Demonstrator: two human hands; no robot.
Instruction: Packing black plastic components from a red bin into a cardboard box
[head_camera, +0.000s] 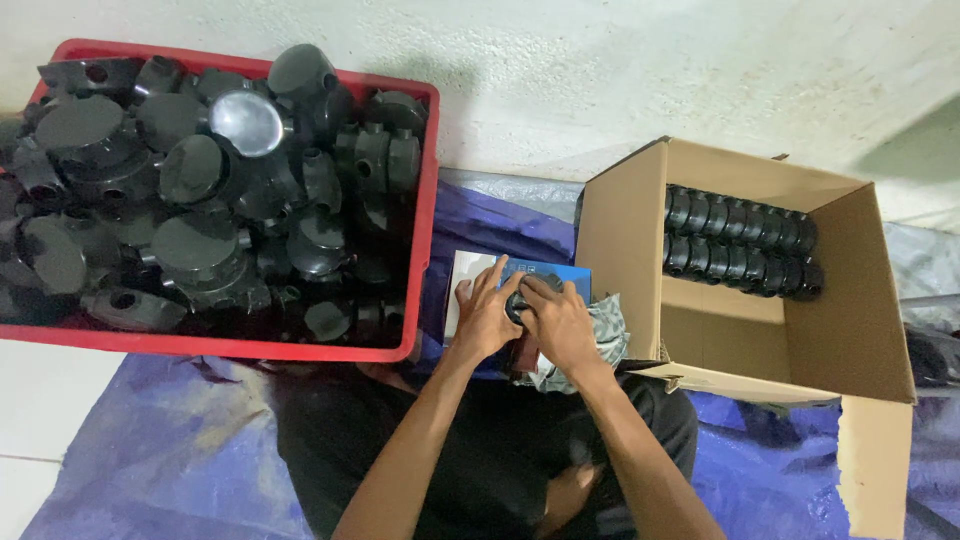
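My left hand (485, 312) and my right hand (558, 325) meet over a small black round plastic part (523, 297), both gripping it between the fingers. The part is held above a blue and white flat box (478, 264) lying on the blue tarp. A patterned cloth (610, 330) lies under my right hand. Most of the part is hidden by my fingers.
A red crate (425, 210) heaped with black plastic junction boxes and round lids stands at the left. An open cardboard box (620, 230) at the right holds two rows of black parts (740, 240). Blue tarp (150, 430) covers the floor; a pale wall lies beyond.
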